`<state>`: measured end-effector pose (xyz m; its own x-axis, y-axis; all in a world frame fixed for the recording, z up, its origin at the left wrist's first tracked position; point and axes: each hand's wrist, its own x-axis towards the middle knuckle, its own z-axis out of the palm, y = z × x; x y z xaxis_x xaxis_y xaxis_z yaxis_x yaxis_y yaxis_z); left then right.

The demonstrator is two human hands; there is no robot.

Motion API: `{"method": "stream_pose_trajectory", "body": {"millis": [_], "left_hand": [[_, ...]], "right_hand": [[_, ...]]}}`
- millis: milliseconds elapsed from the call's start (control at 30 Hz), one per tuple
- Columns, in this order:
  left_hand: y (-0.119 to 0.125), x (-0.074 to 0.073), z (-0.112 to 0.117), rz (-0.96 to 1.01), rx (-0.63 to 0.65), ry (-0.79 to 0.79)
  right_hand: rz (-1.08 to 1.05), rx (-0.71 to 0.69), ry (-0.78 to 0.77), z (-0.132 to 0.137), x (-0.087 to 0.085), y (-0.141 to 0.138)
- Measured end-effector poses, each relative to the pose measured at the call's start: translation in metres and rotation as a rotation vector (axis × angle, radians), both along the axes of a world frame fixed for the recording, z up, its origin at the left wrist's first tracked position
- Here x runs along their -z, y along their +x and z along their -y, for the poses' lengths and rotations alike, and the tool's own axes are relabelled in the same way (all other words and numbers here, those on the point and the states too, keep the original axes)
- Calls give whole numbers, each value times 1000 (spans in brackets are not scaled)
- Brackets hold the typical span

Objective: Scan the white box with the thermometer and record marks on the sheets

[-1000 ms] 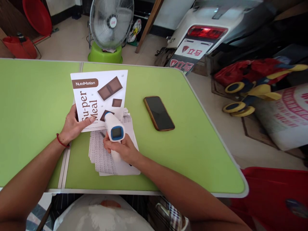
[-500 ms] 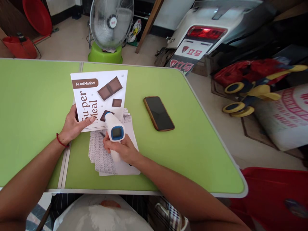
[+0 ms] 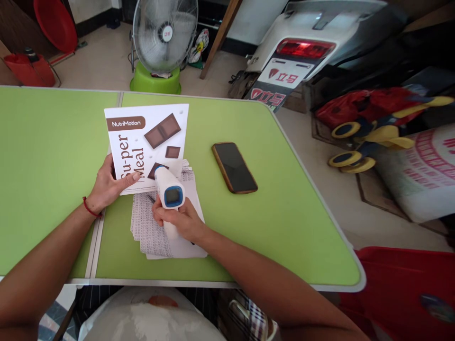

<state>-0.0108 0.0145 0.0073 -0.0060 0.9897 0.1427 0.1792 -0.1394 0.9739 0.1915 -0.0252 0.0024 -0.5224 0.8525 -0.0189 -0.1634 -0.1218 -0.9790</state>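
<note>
My left hand [image 3: 108,182] grips the lower left edge of a white NutriMotion "Super Meal" leaflet [image 3: 149,137] printed with chocolate pieces, its thumb lying across the front. My right hand [image 3: 181,219] is closed around the handle of a white infrared thermometer [image 3: 169,187] with a blue-framed display, which overlaps the leaflet's lower edge. Under that hand lies a stack of densely printed paper sheets [image 3: 152,232]. To the right, a phone [image 3: 234,168] in a brown case lies face up on the green folding table [image 3: 284,227], touching neither hand.
The table's metal-edged front and right sides border the floor. Beyond it stand a fan [image 3: 164,35] on a green base and a white scooter's rear [image 3: 295,61]. To the right are a yellow-and-blue wheeled object [image 3: 359,147], a printed sack [image 3: 419,175] and a red plastic container [image 3: 401,279].
</note>
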Motion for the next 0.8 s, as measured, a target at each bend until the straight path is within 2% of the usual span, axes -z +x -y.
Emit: {"method": "stream_pose_trajectory", "body": {"millis": [400, 800], "left_hand": [[0, 1, -1, 10, 10, -15], [-1, 0, 1, 33, -40, 13]], "right_hand": [[20, 22, -47, 1, -1, 1], [1, 50, -108, 2, 1, 0]]}}
